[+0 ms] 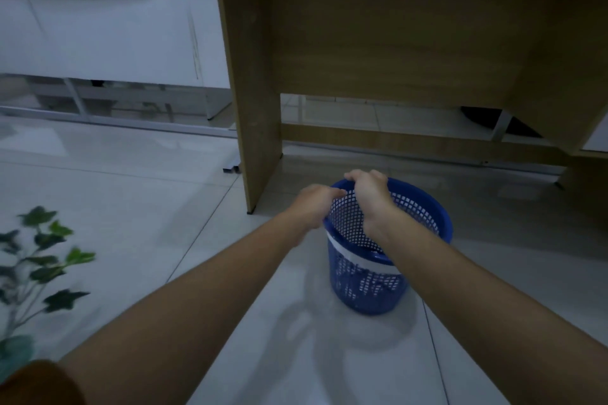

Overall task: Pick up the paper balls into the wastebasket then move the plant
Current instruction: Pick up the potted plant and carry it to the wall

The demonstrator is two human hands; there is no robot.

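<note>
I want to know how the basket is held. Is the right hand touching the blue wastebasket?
Touching. In the head view the right hand curls its fingers over the far rim of the blue wastebasket, with no gap visible.

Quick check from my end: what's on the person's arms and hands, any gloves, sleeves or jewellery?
Both hands, left hand and right hand, are bare, with no gloves, rings or watch visible. Forearms are uncovered. Only an orange-brown short sleeve shows on the left upper arm.

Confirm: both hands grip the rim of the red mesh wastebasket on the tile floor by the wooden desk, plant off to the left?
Not quite: the wastebasket is blue, not red. The head view shows the left hand and right hand on its rim, on the tile floor by the wooden desk, plant to the left.
</note>
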